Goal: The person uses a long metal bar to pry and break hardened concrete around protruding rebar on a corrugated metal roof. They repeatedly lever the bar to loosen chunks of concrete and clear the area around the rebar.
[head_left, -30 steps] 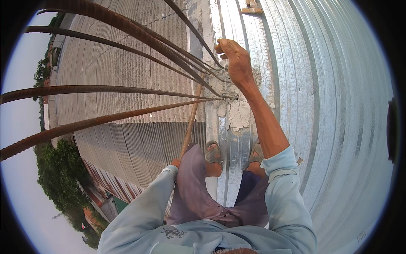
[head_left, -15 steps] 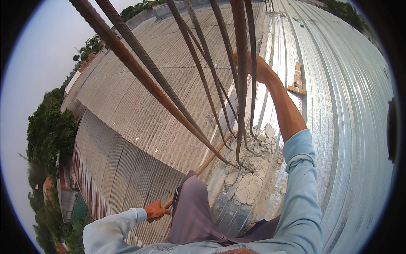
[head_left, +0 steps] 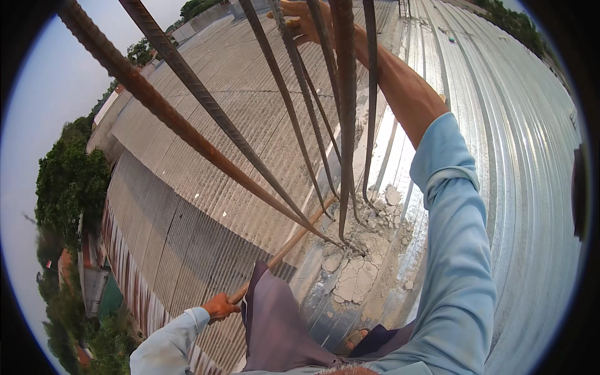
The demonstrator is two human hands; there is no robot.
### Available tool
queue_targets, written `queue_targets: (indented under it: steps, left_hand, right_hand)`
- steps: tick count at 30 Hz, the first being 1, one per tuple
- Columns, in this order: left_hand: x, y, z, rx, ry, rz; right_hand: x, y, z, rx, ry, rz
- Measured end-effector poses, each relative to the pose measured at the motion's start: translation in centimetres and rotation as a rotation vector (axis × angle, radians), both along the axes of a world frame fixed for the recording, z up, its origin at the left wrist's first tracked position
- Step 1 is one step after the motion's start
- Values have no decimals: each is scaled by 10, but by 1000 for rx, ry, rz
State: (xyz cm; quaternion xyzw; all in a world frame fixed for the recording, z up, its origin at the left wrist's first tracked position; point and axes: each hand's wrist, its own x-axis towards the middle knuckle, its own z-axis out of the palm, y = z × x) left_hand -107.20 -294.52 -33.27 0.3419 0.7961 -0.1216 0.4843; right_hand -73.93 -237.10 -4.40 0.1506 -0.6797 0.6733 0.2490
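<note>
A wide corrugated silver metal roof (head_left: 512,162) filled the right side and ran to the far edge. To its left lay an older grey corrugated roof (head_left: 250,125), sloping down toward green trees (head_left: 69,181) and low buildings well below at the left rim.

A bundle of rusty ribbed steel reinforcing bars (head_left: 340,125) rose out of the broken grey concrete stub (head_left: 359,269) set in the seam between the two roofs. Several bars fanned out to the upper left; the rest stood closer together, near upright, through the middle of the view. Cracked chunks of concrete lay loose around the bar feet.

The right arm, in a light blue long sleeve (head_left: 456,250), reached up and far. The right hand (head_left: 300,19) was at the top of the view, its grip wrapped around one of the near-upright bars, fingers partly hidden behind the neighbouring bars.

The left hand (head_left: 220,306) sat low and near, at the left, its grip closed on the end of a long brown wooden handle (head_left: 281,253). The handle slanted up and right toward the concrete stub; its far end was hidden behind the bar feet, so its head could not be told.

A sandalled foot (head_left: 355,340) showed near the bottom, on the metal roof.
</note>
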Motion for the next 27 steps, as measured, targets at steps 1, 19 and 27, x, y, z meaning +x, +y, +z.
queue_targets:
  steps: [1, 19, 27]
  left_hand:
    - [-9, -5, -7, -1, 5, 13]
    - [-15, 7, 6, 67, -249, 87]
    - [-72, -3, -26, -149, -727, 238]
  right_hand:
    - [5, 10, 0, 45, 26, 114]
    - [104, -156, -52, 17, 338, -1047]
    - [83, -195, -111, 6, 336, -1195]
